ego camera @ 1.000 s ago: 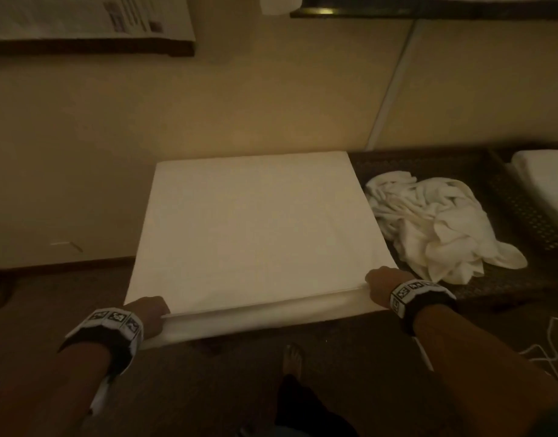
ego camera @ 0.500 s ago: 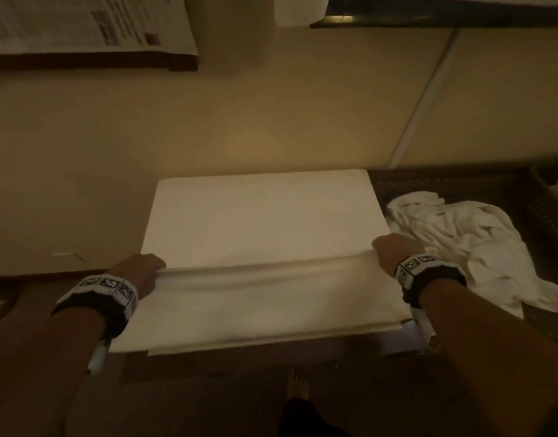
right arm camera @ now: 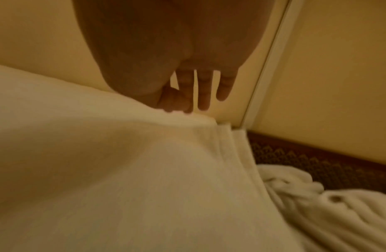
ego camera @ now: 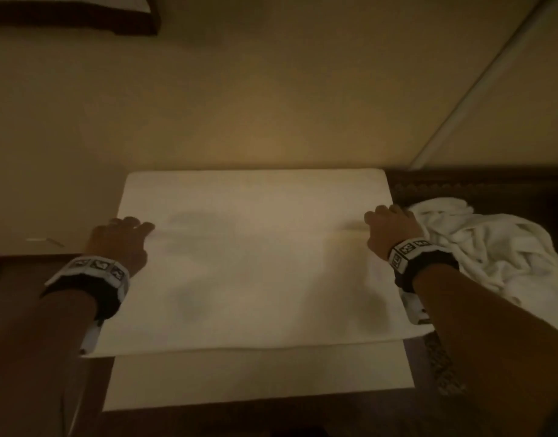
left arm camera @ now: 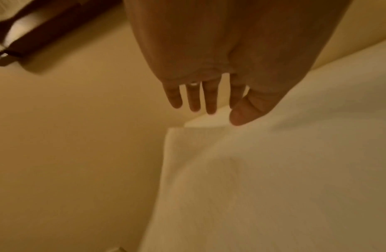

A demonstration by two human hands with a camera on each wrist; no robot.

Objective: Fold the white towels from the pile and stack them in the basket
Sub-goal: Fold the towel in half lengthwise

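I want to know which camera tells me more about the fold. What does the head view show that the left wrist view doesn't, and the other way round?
Only the head view shows the right hand, the crumpled towel pile beside it, and the towel's lower layer sticking out at the near edge. Only the left wrist view shows the left hand's fingers straight, above the folded layer's corner. Both show the left hand and the white towel being folded.
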